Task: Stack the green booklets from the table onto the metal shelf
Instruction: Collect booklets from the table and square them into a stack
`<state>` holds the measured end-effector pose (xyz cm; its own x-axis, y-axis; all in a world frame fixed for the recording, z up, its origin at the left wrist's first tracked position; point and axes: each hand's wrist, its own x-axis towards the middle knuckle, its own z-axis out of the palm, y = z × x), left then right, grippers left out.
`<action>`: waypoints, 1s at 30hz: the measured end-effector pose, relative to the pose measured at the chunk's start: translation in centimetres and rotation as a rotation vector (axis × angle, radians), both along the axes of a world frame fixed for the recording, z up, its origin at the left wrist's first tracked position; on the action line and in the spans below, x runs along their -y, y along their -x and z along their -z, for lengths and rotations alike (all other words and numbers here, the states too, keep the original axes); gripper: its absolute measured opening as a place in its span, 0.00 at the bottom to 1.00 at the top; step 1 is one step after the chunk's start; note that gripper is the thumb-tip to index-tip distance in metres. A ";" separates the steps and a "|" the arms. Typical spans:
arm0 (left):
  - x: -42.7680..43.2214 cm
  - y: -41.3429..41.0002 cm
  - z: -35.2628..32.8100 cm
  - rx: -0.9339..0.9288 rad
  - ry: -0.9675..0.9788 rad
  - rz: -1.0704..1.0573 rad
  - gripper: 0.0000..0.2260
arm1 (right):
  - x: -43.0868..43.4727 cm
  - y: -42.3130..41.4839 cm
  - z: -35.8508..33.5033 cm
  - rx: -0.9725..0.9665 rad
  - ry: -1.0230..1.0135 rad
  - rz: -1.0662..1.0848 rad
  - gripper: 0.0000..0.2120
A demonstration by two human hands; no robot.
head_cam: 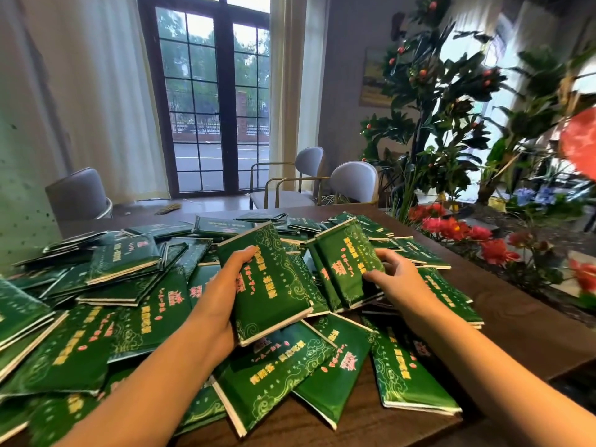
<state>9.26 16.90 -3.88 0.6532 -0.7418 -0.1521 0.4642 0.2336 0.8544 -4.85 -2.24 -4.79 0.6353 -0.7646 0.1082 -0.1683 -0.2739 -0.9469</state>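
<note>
Head view: left hand (pixel 222 285) grips one green booklet stack (pixel 267 279), right hand (pixel 398 280) grips a second stack (pixel 346 259) over the worktop (pixel 516 317); best squared together before carrying.

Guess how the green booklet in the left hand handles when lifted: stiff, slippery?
The glossy green paper booklet in the left hand is probably fairly stiff: it juts past the grip without drooping. Its shiny cover looks slippery, so it may slide. Thin and flat, likely light.
</note>
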 end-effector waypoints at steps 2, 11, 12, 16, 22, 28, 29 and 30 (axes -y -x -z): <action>0.1 0.0 0.0 -0.014 0.005 -0.006 0.11 | 0.1 -0.2 -0.2 0.121 -0.034 0.081 0.11; 0.2 -0.1 0.1 -0.044 0.046 -0.017 0.11 | -1.6 -0.6 -2.0 0.389 -0.448 -0.048 0.22; 0.3 -0.1 0.1 -0.044 0.054 -0.010 0.11 | -2.1 -0.8 -2.2 0.395 -0.461 -0.070 0.21; 0.3 0.0 0.0 -0.047 0.073 0.010 0.13 | -4.4 -1.0 -3.2 0.385 -0.493 -0.157 0.07; 0.3 0.2 0.0 -0.020 0.037 0.037 0.25 | -6.7 -2.2 -1.9 0.245 -0.253 -0.195 0.15; 0.8 -0.3 0.6 0.030 0.005 -0.068 0.44 | -8.7 -2.6 -1.4 0.231 -0.161 -0.289 0.12; 0.8 -0.3 0.6 0.036 0.005 -0.079 0.48 | -9.1 -2.8 -1.4 0.230 -0.151 -0.303 0.12; 0.9 -0.4 0.7 0.034 0.007 -0.081 0.52 | -9.4 -2.9 -1.3 0.233 -0.139 -0.314 0.12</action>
<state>9.66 16.01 -4.56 0.7160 -0.6871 -0.1234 0.4140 0.2755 0.8676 -1.97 7.19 -3.48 0.8106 -0.5553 0.1860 0.1264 -0.1441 -0.9815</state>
